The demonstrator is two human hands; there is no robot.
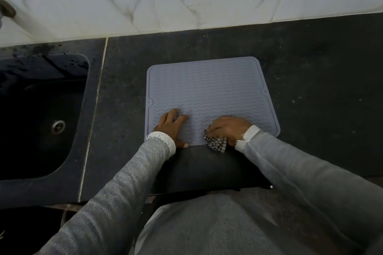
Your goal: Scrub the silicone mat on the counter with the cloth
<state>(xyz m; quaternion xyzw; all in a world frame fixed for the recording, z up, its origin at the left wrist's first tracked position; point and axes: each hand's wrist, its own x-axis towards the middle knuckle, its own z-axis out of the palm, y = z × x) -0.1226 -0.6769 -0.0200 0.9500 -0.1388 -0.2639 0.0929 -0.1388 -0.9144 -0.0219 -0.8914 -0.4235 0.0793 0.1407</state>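
At near edge of desk (310, 89): silicone mat (207, 89) is steadied by flat, open left hand (172, 126); checked cloth (216, 144) is gripped by right hand (229, 129) for scrubbing.

The silicone mat (209, 93) lies flat on the dark counter (310, 89); its far two-thirds are uncovered ribbed surface. The near strip is occupied: the left hand (173, 127) rests flat on the near-left corner, and the right hand (229, 128) presses the checked cloth (216, 144) at the near edge (cloth overhangs onto the counter). A gap of bare mat separates the two hands. Bare counter runs right of the mat and along its far side up to the tiled wall (186, 10), which closes the far side. To the left, beyond a narrow counter strip, the sink (41, 109) drops below counter level.
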